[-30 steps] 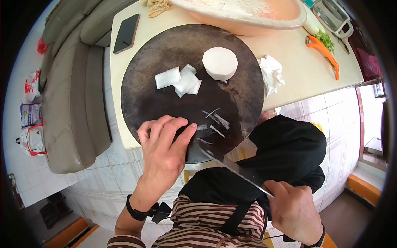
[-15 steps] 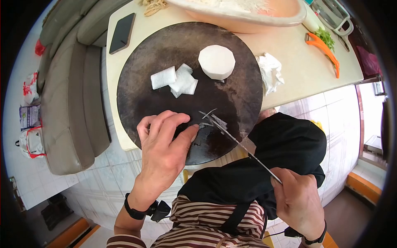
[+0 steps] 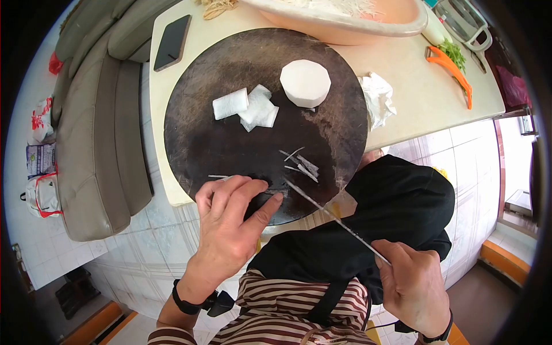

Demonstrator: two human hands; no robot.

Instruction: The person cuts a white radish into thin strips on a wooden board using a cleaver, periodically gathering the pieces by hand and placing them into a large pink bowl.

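Observation:
My right hand [image 3: 415, 282] is wrapped round the handle of a thin knife [image 3: 333, 218], whose blade reaches up-left over the round dark board [image 3: 218, 75]. At the board's near edge my left hand [image 3: 233, 221] has its fingers bent down on the surface, and what lies beneath them is mostly hidden. Thin white strips [image 3: 305, 165] lie just beyond the knife tip. Further back are overlapping white slices [image 3: 256, 109] and a thick white faceted chunk [image 3: 305, 84].
A large basin [image 3: 351, 29] of white shreds stands behind the board. On the table are a phone [image 3: 172, 43], crumpled white paper [image 3: 377, 100], an orange peeler [image 3: 451, 69] and green leaves [image 3: 454, 54]. A grey sofa [image 3: 95, 144] is at the left.
My left hand has moved slightly toward me, away from the strips. The knife tip has shifted down, off the strips. The board has shifted slightly right.

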